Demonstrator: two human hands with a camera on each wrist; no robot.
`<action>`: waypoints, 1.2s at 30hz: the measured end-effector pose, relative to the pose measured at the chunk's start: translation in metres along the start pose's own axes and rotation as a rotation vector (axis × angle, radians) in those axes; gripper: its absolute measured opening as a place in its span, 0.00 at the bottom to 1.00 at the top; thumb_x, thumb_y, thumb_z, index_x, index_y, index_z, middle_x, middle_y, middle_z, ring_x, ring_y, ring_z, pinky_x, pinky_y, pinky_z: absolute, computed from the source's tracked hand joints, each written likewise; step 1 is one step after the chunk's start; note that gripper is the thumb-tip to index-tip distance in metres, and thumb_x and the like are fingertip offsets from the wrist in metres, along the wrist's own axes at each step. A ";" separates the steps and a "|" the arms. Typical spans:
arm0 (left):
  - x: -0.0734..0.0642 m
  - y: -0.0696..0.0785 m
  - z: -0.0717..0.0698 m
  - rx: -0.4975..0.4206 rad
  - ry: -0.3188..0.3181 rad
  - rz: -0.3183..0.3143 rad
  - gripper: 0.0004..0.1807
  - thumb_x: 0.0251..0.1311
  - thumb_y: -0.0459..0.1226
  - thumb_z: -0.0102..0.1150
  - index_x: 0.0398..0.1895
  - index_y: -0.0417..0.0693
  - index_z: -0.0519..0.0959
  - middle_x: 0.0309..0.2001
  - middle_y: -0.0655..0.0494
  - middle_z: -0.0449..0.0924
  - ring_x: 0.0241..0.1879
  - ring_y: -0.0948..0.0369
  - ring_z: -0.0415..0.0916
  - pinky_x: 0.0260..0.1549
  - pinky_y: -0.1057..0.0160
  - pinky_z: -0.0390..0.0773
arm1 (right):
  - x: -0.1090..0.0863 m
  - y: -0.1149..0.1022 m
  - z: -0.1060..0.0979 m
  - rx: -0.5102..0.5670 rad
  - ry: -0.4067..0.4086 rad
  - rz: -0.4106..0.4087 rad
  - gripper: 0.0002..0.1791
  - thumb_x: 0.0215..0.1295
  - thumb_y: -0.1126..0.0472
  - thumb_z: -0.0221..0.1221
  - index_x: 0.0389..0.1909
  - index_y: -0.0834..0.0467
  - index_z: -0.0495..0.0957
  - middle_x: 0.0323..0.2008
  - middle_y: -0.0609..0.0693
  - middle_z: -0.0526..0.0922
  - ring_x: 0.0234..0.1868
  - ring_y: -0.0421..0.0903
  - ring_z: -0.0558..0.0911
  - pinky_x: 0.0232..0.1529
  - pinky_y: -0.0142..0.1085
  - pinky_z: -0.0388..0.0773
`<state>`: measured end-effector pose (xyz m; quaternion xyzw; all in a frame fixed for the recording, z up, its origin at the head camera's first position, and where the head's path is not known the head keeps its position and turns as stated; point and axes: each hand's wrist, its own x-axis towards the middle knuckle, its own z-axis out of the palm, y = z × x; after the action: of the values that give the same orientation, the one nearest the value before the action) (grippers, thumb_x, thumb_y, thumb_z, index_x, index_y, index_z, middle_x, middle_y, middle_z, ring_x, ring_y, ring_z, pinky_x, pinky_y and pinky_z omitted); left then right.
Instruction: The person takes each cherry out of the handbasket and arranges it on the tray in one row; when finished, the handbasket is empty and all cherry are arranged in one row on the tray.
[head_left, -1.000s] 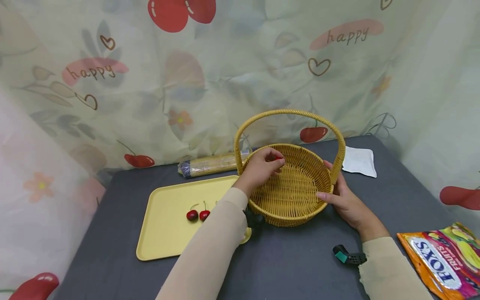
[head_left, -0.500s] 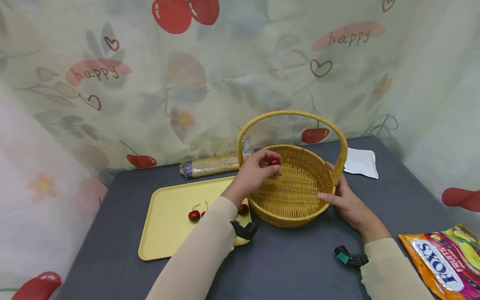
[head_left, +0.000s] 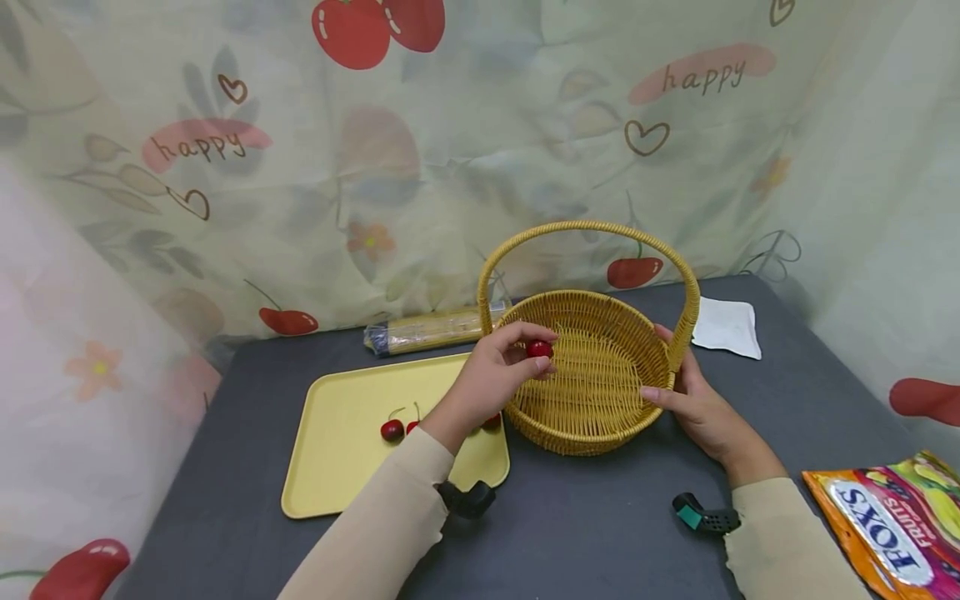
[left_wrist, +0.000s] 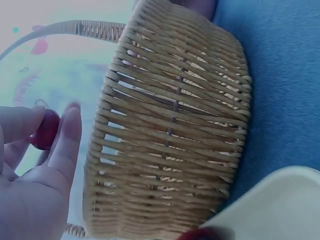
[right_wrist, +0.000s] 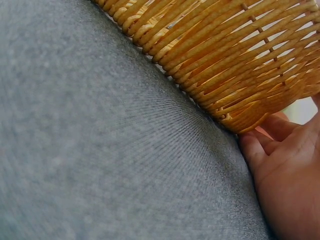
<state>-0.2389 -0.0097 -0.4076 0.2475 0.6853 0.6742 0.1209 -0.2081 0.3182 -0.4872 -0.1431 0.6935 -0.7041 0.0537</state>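
Note:
In the head view my left hand (head_left: 483,375) pinches a dark red cherry (head_left: 538,349) between thumb and fingers, above the left rim of a round wicker basket (head_left: 600,396). The left wrist view shows this cherry (left_wrist: 46,130) beside the basket's woven wall (left_wrist: 165,115). My right hand (head_left: 705,417) grips the basket's right side, thumb over the rim and fingers outside, near the handle's base. A yellow tray (head_left: 337,458) lies left of the basket. On it are a cherry (head_left: 392,430) with its stem, a second cherry (head_left: 412,426), and another cherry (head_left: 491,422) partly behind my left wrist.
Behind the tray lies a clear-wrapped pack of long yellow sticks (head_left: 431,331). A folded white cloth (head_left: 725,327) is right of the basket. At the right front sits a Fox's Fruits candy bag (head_left: 885,517). A patterned curtain (head_left: 450,167) hangs behind the grey table (head_left: 585,533).
My left hand has drawn back, left and toward me, from over the basket, with the cherry still pinched. My right hand keeps its grip on the basket, which stays in place.

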 end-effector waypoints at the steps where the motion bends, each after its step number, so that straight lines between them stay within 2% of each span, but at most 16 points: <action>1: -0.003 0.000 -0.001 -0.019 0.001 -0.007 0.15 0.78 0.27 0.62 0.64 0.41 0.82 0.56 0.36 0.79 0.54 0.37 0.84 0.56 0.43 0.83 | 0.000 0.000 0.000 0.000 -0.001 0.001 0.54 0.78 0.69 0.60 0.90 0.44 0.35 0.84 0.64 0.45 0.80 0.58 0.56 0.66 0.28 0.65; 4: -0.013 0.000 -0.004 -0.047 0.003 -0.025 0.17 0.78 0.27 0.62 0.66 0.38 0.79 0.57 0.36 0.80 0.53 0.42 0.86 0.57 0.42 0.82 | 0.000 0.000 0.000 0.000 -0.002 0.001 0.54 0.78 0.69 0.60 0.90 0.43 0.35 0.83 0.63 0.46 0.80 0.58 0.56 0.66 0.28 0.65; 9: -0.029 0.000 -0.012 0.065 0.052 -0.040 0.17 0.76 0.33 0.68 0.64 0.44 0.82 0.56 0.46 0.84 0.52 0.48 0.85 0.51 0.46 0.85 | 0.000 -0.001 0.000 -0.006 0.002 0.001 0.54 0.78 0.69 0.60 0.90 0.43 0.35 0.83 0.63 0.46 0.79 0.59 0.57 0.66 0.28 0.65; 11: -0.034 0.000 -0.015 0.100 0.076 -0.038 0.17 0.74 0.34 0.70 0.63 0.46 0.83 0.55 0.49 0.84 0.51 0.48 0.84 0.50 0.44 0.85 | -0.001 -0.001 0.000 -0.006 0.006 0.000 0.54 0.78 0.70 0.60 0.90 0.44 0.35 0.83 0.63 0.46 0.79 0.59 0.57 0.65 0.28 0.65; 16: -0.050 -0.004 -0.022 0.069 0.107 -0.047 0.18 0.75 0.33 0.69 0.64 0.45 0.82 0.55 0.47 0.84 0.49 0.49 0.84 0.49 0.39 0.84 | -0.001 -0.001 0.000 -0.008 0.007 0.000 0.55 0.78 0.70 0.60 0.90 0.45 0.34 0.84 0.63 0.45 0.79 0.59 0.56 0.66 0.28 0.65; 20: -0.067 -0.009 -0.030 0.036 0.130 -0.071 0.18 0.76 0.32 0.67 0.66 0.44 0.82 0.55 0.44 0.85 0.48 0.49 0.85 0.43 0.49 0.84 | 0.000 -0.002 0.000 -0.007 0.001 0.001 0.54 0.78 0.69 0.60 0.90 0.44 0.35 0.84 0.63 0.45 0.80 0.59 0.55 0.66 0.28 0.65; 23: -0.077 -0.015 -0.037 0.037 0.156 -0.084 0.17 0.75 0.32 0.68 0.65 0.45 0.83 0.54 0.44 0.85 0.48 0.50 0.84 0.41 0.53 0.82 | 0.000 -0.001 0.000 -0.007 0.000 0.001 0.54 0.78 0.69 0.60 0.90 0.44 0.35 0.84 0.63 0.45 0.80 0.59 0.55 0.66 0.27 0.64; 30: -0.098 -0.025 -0.056 0.050 0.227 -0.107 0.17 0.74 0.30 0.69 0.63 0.42 0.83 0.53 0.43 0.85 0.48 0.49 0.83 0.49 0.47 0.85 | 0.000 -0.001 0.001 -0.011 -0.004 0.003 0.54 0.78 0.69 0.60 0.90 0.44 0.35 0.84 0.63 0.45 0.80 0.59 0.55 0.66 0.27 0.64; 32: -0.103 -0.027 -0.063 0.072 0.262 -0.119 0.16 0.74 0.31 0.70 0.62 0.45 0.84 0.55 0.43 0.84 0.48 0.48 0.83 0.48 0.49 0.85 | 0.000 -0.002 0.001 -0.007 -0.003 0.006 0.54 0.78 0.69 0.60 0.90 0.43 0.35 0.84 0.63 0.45 0.80 0.59 0.55 0.66 0.28 0.64; 36: -0.114 -0.028 -0.078 0.089 0.325 -0.126 0.17 0.74 0.31 0.69 0.62 0.43 0.83 0.58 0.43 0.83 0.50 0.48 0.82 0.50 0.51 0.85 | 0.000 -0.003 0.001 -0.006 -0.001 0.014 0.54 0.78 0.68 0.60 0.90 0.42 0.35 0.84 0.62 0.45 0.80 0.59 0.54 0.67 0.29 0.63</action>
<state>-0.1860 -0.1332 -0.4498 0.0967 0.7391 0.6654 0.0396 -0.2076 0.3177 -0.4846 -0.1388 0.6964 -0.7016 0.0587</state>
